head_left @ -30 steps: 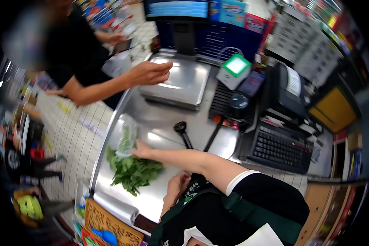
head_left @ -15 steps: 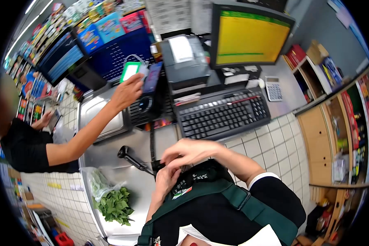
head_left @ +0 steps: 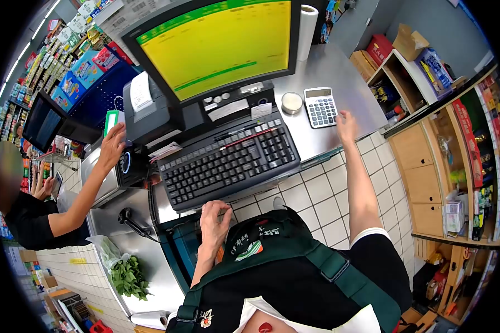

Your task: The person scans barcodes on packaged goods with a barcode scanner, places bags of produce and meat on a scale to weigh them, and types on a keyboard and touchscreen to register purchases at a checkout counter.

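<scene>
My left hand [head_left: 214, 225] is just in front of the black keyboard [head_left: 230, 158], its fingers loosely bent with a gap to the thumb and nothing visible in them. Beside the right edge of a silver calculator [head_left: 321, 108], my right hand [head_left: 346, 129] hovers over the metal counter [head_left: 339, 75], fingers curled together, with nothing seen in them. A small round pale tub [head_left: 291, 102] stands left of the calculator. Behind the keyboard is a monitor [head_left: 222, 50] with a yellow and green screen.
Left of the keyboard are a printer [head_left: 150, 108] and a handheld scanner [head_left: 130, 219]. Bagged leafy greens [head_left: 128, 277] lie on the lower left counter. Across it, a person's hand [head_left: 113, 145] touches a green-screened device [head_left: 111, 119]. Wooden shelves [head_left: 422, 183] stand at right.
My hands, together at my chest before, are now apart: the right has gone to the calculator, the left toward the keyboard. My view has shifted right. The other person's hand stays at the device.
</scene>
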{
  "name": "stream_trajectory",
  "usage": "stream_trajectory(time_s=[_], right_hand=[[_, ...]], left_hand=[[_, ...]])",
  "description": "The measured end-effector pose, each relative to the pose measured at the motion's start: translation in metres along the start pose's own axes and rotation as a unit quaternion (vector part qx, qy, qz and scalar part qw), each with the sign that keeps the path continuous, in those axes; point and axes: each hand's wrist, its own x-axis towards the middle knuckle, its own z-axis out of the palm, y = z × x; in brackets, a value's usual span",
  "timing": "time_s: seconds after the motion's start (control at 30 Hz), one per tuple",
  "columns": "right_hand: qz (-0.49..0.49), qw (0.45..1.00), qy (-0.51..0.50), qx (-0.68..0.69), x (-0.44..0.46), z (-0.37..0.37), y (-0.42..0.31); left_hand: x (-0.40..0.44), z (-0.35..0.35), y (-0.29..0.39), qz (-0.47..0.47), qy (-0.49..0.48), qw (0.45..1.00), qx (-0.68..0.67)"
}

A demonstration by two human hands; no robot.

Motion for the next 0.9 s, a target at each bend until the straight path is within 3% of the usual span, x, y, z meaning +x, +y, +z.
stream_trajectory(time_s=[0.17, 0.23, 0.27, 0.33, 0.37, 0.53, 0.63, 0.77, 0.87, 0.9], right_hand=[[-0.016, 0.996, -0.054, 0.064, 0.003, 0.014, -0.003], [-0.105, 0.993, 0.022, 0.054, -0.010, -0.002, -0.036], [-0.175, 0.982, 0.015, 0.074, -0.022, -0.013, -0.057], [-0.247, 0.944, -0.118, 0.183, -0.055, -0.028, -0.093], [-0.301, 0.923, -0.120, 0.207, -0.075, -0.036, -0.110], [-0.387, 0.890, -0.156, 0.184, -0.149, -0.054, -0.149], [-0.362, 0.900, -0.139, 0.200, -0.156, -0.054, -0.150], [-0.109, 0.969, -0.052, 0.215, -0.091, -0.032, -0.110], [-0.044, 0.991, 0.008, 0.124, -0.035, 0.018, -0.022], [-0.018, 0.999, 0.017, 0.023, -0.022, 0.033, 0.007]], left_hand=[[0.003, 0.031, 0.023, -0.069, 0.027, 0.996, 0.051], [0.002, 0.034, 0.027, -0.102, 0.033, 0.992, 0.066], [0.002, 0.036, 0.026, -0.106, 0.041, 0.992, 0.061], [0.003, 0.038, 0.032, -0.123, 0.045, 0.989, 0.067], [0.005, 0.040, 0.032, -0.129, 0.053, 0.988, 0.060], [0.006, 0.040, 0.036, -0.130, 0.051, 0.988, 0.061], [0.000, 0.035, 0.033, -0.116, 0.047, 0.991, 0.047], [-0.001, 0.029, 0.032, -0.091, 0.011, 0.996, 0.017], [-0.001, 0.022, 0.029, -0.075, -0.010, 0.997, 0.019], [-0.001, 0.021, 0.028, -0.075, -0.020, 0.997, 0.022]])
